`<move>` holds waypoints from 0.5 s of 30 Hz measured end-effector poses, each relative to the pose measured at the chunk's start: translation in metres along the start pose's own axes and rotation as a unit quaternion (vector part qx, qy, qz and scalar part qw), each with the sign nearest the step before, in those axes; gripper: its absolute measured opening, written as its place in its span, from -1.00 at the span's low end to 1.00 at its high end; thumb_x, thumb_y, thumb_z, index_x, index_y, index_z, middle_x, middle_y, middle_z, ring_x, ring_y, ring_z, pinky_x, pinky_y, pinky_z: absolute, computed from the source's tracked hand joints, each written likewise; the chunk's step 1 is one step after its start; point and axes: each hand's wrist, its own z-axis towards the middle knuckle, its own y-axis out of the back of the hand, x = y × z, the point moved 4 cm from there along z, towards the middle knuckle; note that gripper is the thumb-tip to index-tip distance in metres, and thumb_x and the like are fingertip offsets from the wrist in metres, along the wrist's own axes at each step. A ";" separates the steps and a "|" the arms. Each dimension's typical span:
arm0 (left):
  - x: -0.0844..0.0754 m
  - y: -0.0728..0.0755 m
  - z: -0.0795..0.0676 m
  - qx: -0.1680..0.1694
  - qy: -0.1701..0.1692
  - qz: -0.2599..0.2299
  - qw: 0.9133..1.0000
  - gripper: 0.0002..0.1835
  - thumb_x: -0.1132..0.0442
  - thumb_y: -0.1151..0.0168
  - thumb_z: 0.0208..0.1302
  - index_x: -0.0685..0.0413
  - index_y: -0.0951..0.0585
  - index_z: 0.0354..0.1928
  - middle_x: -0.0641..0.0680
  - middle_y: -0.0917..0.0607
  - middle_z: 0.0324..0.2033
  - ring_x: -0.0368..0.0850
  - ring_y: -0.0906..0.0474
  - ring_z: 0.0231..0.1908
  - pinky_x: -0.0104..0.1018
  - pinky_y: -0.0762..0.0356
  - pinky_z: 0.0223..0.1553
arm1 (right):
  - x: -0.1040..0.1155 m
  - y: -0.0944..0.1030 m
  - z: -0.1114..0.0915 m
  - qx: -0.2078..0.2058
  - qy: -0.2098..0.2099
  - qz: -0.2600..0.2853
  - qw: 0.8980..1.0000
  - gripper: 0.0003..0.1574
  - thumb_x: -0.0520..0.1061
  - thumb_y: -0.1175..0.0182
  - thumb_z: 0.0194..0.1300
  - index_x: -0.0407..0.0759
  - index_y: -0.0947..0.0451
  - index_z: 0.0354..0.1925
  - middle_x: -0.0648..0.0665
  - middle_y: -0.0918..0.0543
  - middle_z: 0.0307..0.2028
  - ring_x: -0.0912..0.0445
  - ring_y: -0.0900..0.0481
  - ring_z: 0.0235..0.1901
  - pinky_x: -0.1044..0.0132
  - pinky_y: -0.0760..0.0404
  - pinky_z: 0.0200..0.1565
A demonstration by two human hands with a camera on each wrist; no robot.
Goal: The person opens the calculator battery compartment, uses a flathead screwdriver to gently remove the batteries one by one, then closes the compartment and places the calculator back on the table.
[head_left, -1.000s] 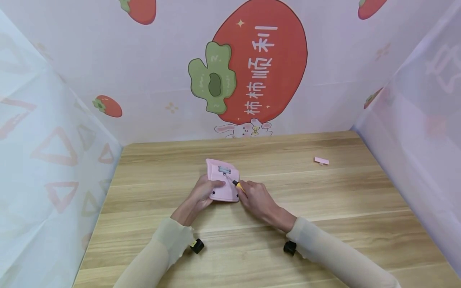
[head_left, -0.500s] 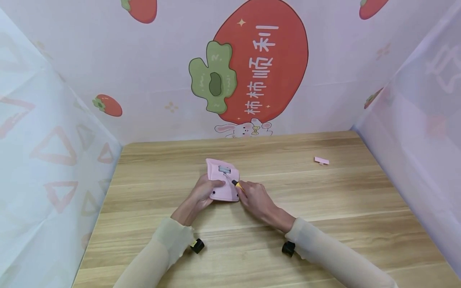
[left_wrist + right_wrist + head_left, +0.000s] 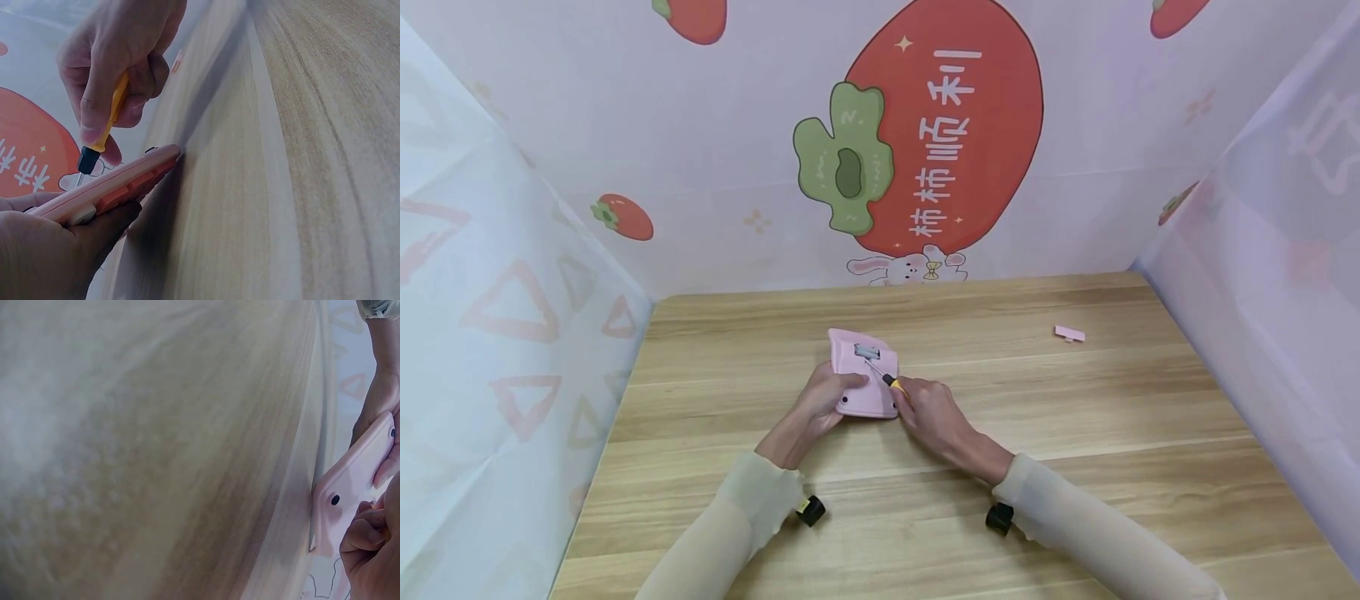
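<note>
A pink calculator (image 3: 877, 398) is turned with its back up, its compartment uncovered and a grey battery (image 3: 867, 352) showing inside. My left hand (image 3: 822, 398) grips its left side, thumb across the back. The keys (image 3: 119, 195) face down on the underside, seen in the left wrist view. In my right hand (image 3: 936, 417) is a small yellow and black screwdriver (image 3: 892, 382); its shaft slants to the back just below the compartment's near edge. The right wrist view catches the calculator's corner with a black foot (image 3: 335, 500).
A small pink battery cover (image 3: 1069, 334) lies apart at the back right of the wooden table (image 3: 737, 350). Printed cloth walls (image 3: 730, 150) rise behind the table and along both sides.
My right wrist has shifted very slightly to the left. The calculator stays in my left hand and the screwdriver in my right, in nearly the same place.
</note>
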 end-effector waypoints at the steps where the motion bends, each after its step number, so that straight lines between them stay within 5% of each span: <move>1: 0.000 0.000 0.000 0.000 0.000 0.000 1.000 -0.29 0.64 0.01 0.41 0.46 -0.10 0.58 0.45 -0.33 0.50 0.42 -0.33 0.46 0.17 -0.54 0.36 | 0.000 0.000 0.000 0.000 0.000 -0.001 1.000 -0.77 -0.24 -0.22 0.53 -0.18 -0.61 -0.35 0.02 -0.53 -0.54 0.21 -0.45 -0.54 0.44 -0.42 -0.58; 15: -0.001 -0.002 -0.001 -0.003 0.001 0.004 1.000 -0.31 0.63 0.02 0.43 0.45 -0.11 0.57 0.45 -0.35 0.49 0.41 -0.34 0.45 0.17 -0.53 0.37 | -0.002 -0.004 -0.001 -0.001 -0.006 0.002 1.000 -0.72 -0.23 -0.17 0.57 -0.14 -0.57 -0.38 0.03 -0.48 -0.56 0.21 -0.43 -0.55 0.47 -0.38 -0.61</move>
